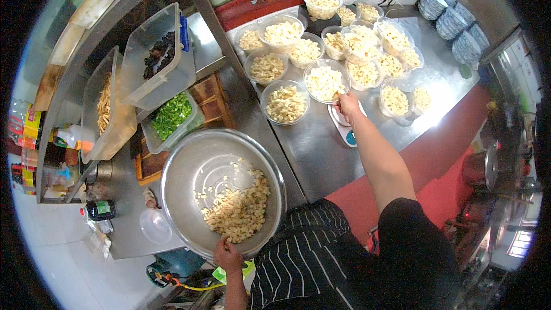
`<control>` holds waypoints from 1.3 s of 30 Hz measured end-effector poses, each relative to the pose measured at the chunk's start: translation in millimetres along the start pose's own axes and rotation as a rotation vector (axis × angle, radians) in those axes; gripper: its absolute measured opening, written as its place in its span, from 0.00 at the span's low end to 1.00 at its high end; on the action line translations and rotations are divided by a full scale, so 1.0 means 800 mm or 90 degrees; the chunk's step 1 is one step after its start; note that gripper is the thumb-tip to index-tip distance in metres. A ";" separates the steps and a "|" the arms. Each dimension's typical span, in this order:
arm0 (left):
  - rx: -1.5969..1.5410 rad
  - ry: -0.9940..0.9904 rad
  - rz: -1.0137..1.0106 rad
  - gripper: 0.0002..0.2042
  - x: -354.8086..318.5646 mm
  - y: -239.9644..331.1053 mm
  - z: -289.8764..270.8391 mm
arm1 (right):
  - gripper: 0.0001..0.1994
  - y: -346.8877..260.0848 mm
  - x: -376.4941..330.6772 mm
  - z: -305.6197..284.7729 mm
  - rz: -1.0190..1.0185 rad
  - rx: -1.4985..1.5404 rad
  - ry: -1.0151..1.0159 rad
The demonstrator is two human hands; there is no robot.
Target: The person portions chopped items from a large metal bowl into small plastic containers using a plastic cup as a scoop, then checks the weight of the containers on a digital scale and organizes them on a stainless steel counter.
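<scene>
Striped apron (298,258), black with white lines, one; worn by the person, near the left hand (228,254) and to its right. Sleeve (416,229), black, one; on the right arm, well behind the right hand (346,108). Steel bowl (186,166), large, round, one; directly ahead of the left hand, which is clamped on its near rim. Diced pieces (238,206), pale to tan, one heap; inside that bowl, just beyond the left fingertips, stray bits scattered farther up. Clear tub (324,83), full of pale cubes, one; just ahead of the right hand, whose fingers are drawn together on its near rim. Scale (345,131), white with a teal spot, one; at the right hand, partly covered; whether the tub rests on it cannot be told. Further tubs (286,103), similarly filled, many, some stacked; beyond the right hand and to both sides, on the steel tabletop (304,149). Patterned bowls (451,24), blue and white, stacked; well beyond the right hand, rightward. Chopped greens (172,116), one container; beyond the left hand, past the steel bowl. Dark bottle (100,210), red cap, green label; well left of the left hand; print too small to read. Labelled bottles (30,123), red and yellow; farther left; lettering unclear.
</scene>
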State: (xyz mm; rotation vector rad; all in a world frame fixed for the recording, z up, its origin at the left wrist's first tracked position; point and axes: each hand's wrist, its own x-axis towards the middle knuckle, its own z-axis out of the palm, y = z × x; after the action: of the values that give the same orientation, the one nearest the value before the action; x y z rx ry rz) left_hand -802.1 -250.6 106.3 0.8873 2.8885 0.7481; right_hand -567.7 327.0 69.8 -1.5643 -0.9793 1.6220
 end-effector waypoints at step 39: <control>0.005 0.352 -0.163 0.27 0.133 -0.169 -0.087 | 0.28 0.121 -0.344 0.287 -0.430 -1.168 -0.598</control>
State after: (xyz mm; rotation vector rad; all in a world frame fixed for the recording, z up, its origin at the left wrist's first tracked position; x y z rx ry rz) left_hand -972.9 -322.1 118.3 0.3258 3.3747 1.0976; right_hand -778.4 26.1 121.1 -0.7245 -3.5599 0.5602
